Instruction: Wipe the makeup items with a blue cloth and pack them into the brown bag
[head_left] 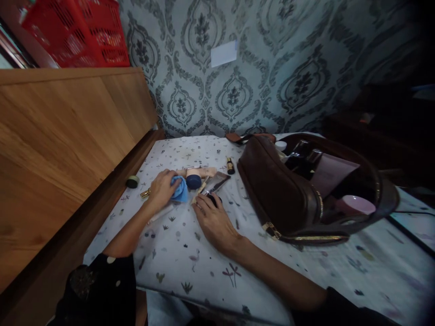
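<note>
My left hand (163,188) is closed on a crumpled blue cloth (180,190). Just right of the cloth lies a container with a dark blue lid (193,181), in front of a pale beige tube (206,172). My right hand (215,222) curls its fingers over the near end of a grey cosmetic tube (219,180); a dark round part beside the fingers is mostly hidden. A gold-ended item (145,193) sticks out left of my left hand. Farther back stands a small black and gold bottle (230,165).
On the right, an open brown toiletry bag (277,185) holds a pink tube (331,174), a pink round container (356,205) and clear-capped bottles. A small round jar (132,181) sits at the left table edge beside a wooden panel (74,136). A red basket (76,34) rests above.
</note>
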Available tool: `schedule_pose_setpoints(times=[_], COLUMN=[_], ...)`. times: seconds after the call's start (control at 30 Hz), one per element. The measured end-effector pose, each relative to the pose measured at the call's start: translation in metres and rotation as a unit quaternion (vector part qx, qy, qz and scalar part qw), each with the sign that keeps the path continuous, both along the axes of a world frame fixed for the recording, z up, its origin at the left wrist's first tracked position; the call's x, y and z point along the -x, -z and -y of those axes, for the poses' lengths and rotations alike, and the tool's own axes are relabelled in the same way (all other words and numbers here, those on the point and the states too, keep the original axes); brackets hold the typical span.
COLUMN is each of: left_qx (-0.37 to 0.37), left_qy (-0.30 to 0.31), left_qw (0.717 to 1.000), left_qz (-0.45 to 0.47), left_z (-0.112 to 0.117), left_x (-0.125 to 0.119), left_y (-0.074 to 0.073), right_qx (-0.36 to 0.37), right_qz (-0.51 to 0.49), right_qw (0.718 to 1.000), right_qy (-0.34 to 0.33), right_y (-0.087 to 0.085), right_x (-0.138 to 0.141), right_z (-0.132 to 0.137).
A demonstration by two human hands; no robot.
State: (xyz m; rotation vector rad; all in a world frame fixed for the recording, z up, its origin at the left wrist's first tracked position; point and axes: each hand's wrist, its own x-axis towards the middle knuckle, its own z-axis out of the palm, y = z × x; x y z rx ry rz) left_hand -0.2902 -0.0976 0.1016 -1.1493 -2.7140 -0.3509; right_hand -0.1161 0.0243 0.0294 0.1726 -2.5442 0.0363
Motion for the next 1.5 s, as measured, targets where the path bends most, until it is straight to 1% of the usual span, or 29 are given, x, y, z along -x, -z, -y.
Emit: schedule_pose_setpoints(times=[0.1, 0.17, 0.2, 0.27, 0.3, 0.37, 0.43, 0.5, 0.6, 0.67, 0.73, 0.83, 1.0, 1.1, 1.23, 1.37, 1.5], left_qx=[-0.087, -0.133, -0.146, -0.166, -0.177, -0.188, -0.168, -0.110, -0.021, 0.001, 0.004, -0.002, -0.057, -0.094, -0.180, -0.247, -0.272], left_qy=[0.072, 0.112, 0.121, 0.116, 0.105, 0.078, 0.071, 0.088, 0.109, 0.112, 0.118, 0.126, 0.132, 0.129, 0.107, 0.083, 0.038], left_qw=[0.994, 0.982, 0.975, 0.964, 0.963, 0.969, 0.976, 0.982, 0.988, 0.990, 0.990, 0.988, 0.980, 0.969, 0.947, 0.912, 0.869], left_qz=[0.012, 0.076, 0.116, 0.170, 0.172, 0.141, 0.120, 0.124, 0.111, 0.089, 0.075, 0.088, 0.136, 0.189, 0.244, 0.317, 0.411], left_z=[0.010, 0.017, 0.020, 0.024, 0.025, 0.024, 0.021, 0.018, 0.016, 0.017, 0.018, 0.015, 0.005, 0.003, 0.003, 0.006, 0.008], left_x=[-0.033, -0.049, -0.054, -0.056, -0.055, -0.048, -0.042, -0.043, -0.057, -0.069, -0.079, -0.087, -0.090, -0.088, -0.083, -0.075, -0.075], left_y=[-0.001, 0.000, 0.000, 0.002, 0.004, 0.008, 0.013, 0.018, 0.022, 0.022, 0.022, 0.022, 0.026, 0.029, 0.034, 0.040, 0.040], right_qx=[0.032, 0.052, 0.061, 0.076, 0.083, 0.097, 0.112, 0.128, 0.148, 0.153, 0.155, 0.165, 0.192, 0.202, 0.206, 0.203, 0.210], right_qz=[-0.011, -0.016, -0.018, -0.018, -0.016, -0.014, -0.018, -0.016, 0.011, 0.019, 0.023, 0.033, 0.042, 0.039, 0.048, 0.070, 0.108], right_qw=[0.999, 0.999, 0.998, 0.997, 0.996, 0.995, 0.993, 0.991, 0.989, 0.988, 0.987, 0.985, 0.980, 0.978, 0.976, 0.975, 0.971], right_qy=[-0.002, -0.006, -0.007, -0.012, -0.017, -0.024, -0.024, -0.021, -0.023, -0.023, -0.025, -0.035, -0.039, -0.039, -0.053, -0.060, -0.038], right_y=[0.004, 0.006, 0.007, 0.008, 0.009, 0.008, 0.006, 0.002, -0.004, -0.005, -0.005, -0.004, -0.004, -0.002, 0.001, -0.003, -0.012], right_x=[-0.005, -0.009, -0.011, -0.017, -0.020, -0.026, -0.031, -0.034, -0.035, -0.035, -0.035, -0.036, -0.038, -0.038, -0.039, -0.042, -0.045], right_z=[-0.004, -0.006, -0.007, -0.009, -0.010, -0.011, -0.012, -0.011, -0.009, -0.008, -0.007, -0.009, -0.013, -0.015, -0.016, -0.015, -0.010])
